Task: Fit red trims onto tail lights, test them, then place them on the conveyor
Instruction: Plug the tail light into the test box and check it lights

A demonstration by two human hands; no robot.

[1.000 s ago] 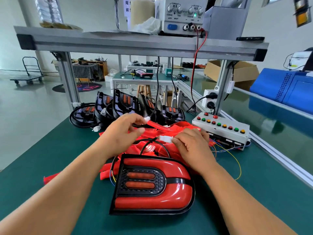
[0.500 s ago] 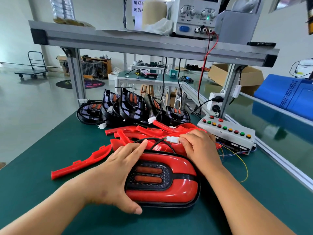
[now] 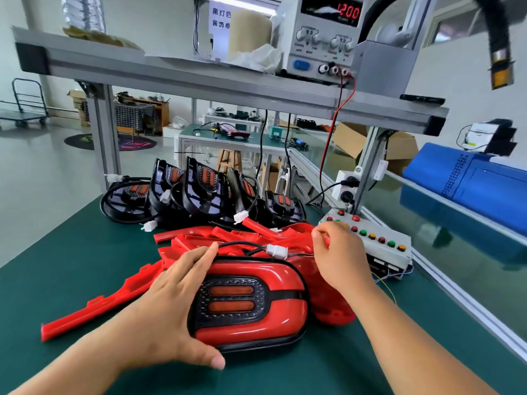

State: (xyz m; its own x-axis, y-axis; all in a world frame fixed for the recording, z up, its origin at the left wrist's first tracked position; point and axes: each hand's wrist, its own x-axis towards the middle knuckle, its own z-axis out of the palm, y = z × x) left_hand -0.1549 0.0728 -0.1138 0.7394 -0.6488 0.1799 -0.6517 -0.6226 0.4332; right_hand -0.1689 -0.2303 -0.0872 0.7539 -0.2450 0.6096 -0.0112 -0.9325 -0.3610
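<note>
A tail light [image 3: 273,317] with its red trim fitted lies face up on the green bench. My left hand [image 3: 171,303] grips its left end, fingers over the top edge and thumb under the front edge. Its black cable ends in a white connector [image 3: 276,250] joined to thin wires. My right hand [image 3: 342,260] pinches those wires just right of the connector, fingers curled. Behind the light lies a pile of loose red trims [image 3: 228,235], and one long trim [image 3: 114,303] sits to the left. Several untrimmed black tail lights [image 3: 205,189] stand at the back.
A white test box [image 3: 379,240] with coloured buttons sits right of my right hand. A power supply [image 3: 322,38] reading 12.00 stands on the overhead shelf. The conveyor [image 3: 427,223] runs along the right, carrying a blue case [image 3: 470,189].
My left hand let go of the cable plug and came down to grip the tail light's left end. My right hand slid from the white connector back onto its wires.
</note>
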